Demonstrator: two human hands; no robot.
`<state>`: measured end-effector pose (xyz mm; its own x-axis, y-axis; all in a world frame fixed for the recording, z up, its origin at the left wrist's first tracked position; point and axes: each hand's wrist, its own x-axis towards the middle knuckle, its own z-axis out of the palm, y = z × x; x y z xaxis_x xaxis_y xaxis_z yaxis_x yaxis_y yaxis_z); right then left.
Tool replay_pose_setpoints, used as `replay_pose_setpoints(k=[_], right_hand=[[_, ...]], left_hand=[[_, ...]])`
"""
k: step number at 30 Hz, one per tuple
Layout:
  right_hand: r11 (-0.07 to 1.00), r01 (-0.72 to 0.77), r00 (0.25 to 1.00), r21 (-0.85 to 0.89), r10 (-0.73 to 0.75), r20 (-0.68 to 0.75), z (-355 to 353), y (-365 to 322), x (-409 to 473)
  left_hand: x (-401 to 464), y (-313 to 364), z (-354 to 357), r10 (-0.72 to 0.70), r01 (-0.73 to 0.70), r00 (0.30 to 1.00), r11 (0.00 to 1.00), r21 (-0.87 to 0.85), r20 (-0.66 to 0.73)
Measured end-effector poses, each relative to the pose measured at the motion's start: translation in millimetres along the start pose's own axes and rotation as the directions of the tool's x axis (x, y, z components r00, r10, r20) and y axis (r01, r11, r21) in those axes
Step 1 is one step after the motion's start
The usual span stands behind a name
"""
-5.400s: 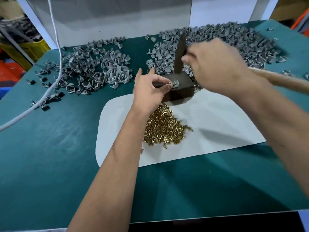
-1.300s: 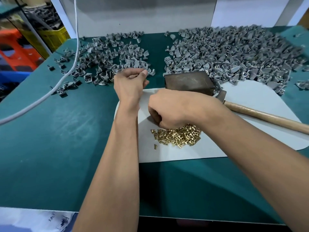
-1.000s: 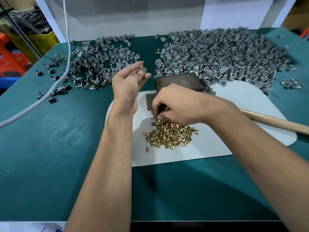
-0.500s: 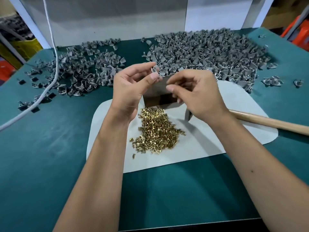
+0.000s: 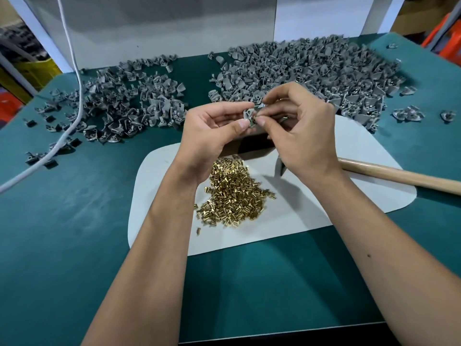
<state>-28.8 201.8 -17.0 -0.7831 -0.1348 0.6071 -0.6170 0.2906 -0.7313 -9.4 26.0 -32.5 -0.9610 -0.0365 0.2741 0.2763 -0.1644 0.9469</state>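
Grey plastic clip [image 5: 249, 116] is sitting pinched in my left grip [image 5: 212, 131], raised above the brass pile [image 5: 232, 196] on the bench [image 5: 74, 233]. My right grip [image 5: 299, 136] is pinching what looks like one pin against it. Next, I'm reckoning, it's needing square seating in the hole.

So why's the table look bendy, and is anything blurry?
Head view: the wide lens curves the green table; the big gray pile smears at far right; the gray piece pinched by left hand and right hand looks sharp, as do the brass pieces; soft shadows cross the white mat.
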Motion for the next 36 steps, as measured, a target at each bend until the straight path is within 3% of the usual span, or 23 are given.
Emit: replay_pose_setpoints(k=[23, 31, 36], right_hand=[[0.979, 0.103, 0.995, -0.179, -0.1, 0.023, 1.7, 0.6, -2.6], [0.985, 0.125, 0.992, -0.122, -0.122, 0.03, 2.3, 0.3, -3.0], [0.964, 0.201, 0.979, -0.175, -0.205, -0.006, -1.1, 2.4, -3.4]], left_hand=[[-4.0, -1.7, 13.6, -0.007, 0.015, 0.997, 0.996, 0.093, -0.082], [-3.2, -3.6, 6.1, -0.037, 0.032, 0.998, 0.996, -0.086, -0.054], [-3.6, -1.5, 5.8, -0.056, 0.052, 0.998, 0.985, -0.166, -0.022]])
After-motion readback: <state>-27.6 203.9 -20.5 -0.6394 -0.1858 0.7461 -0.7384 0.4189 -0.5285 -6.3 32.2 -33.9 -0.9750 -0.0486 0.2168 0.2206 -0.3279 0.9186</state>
